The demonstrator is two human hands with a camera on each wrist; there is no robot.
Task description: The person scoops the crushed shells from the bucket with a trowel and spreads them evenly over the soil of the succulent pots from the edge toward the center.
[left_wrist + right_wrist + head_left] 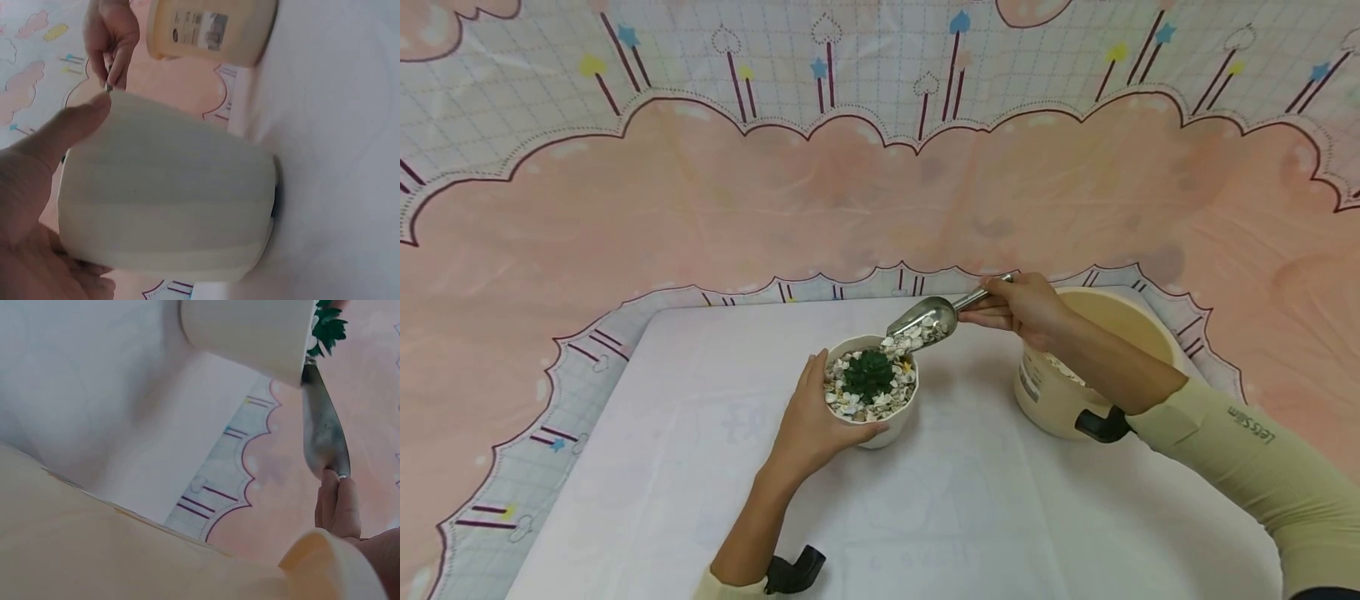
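Note:
A white pot (891,435) holds a green succulent (868,375) ringed by pale stone chips (850,403). My left hand (820,421) grips the pot at its left side, with the thumb along the near rim and the fingers round the far side. My right hand (1018,308) holds a metal scoop (917,312) by its handle. The scoop's mouth tilts down over the pot's back right rim, and white chips lie in it and at its lip. In the right wrist view the scoop tip (310,369) is right at the rim beside the green leaves.
A cream bucket (1045,400) stands to the right, under my right forearm, with pale material partly showing inside. The white table (700,467) ends in front of a peach patterned cloth (880,208). Black straps (796,571) sit at both wrists.

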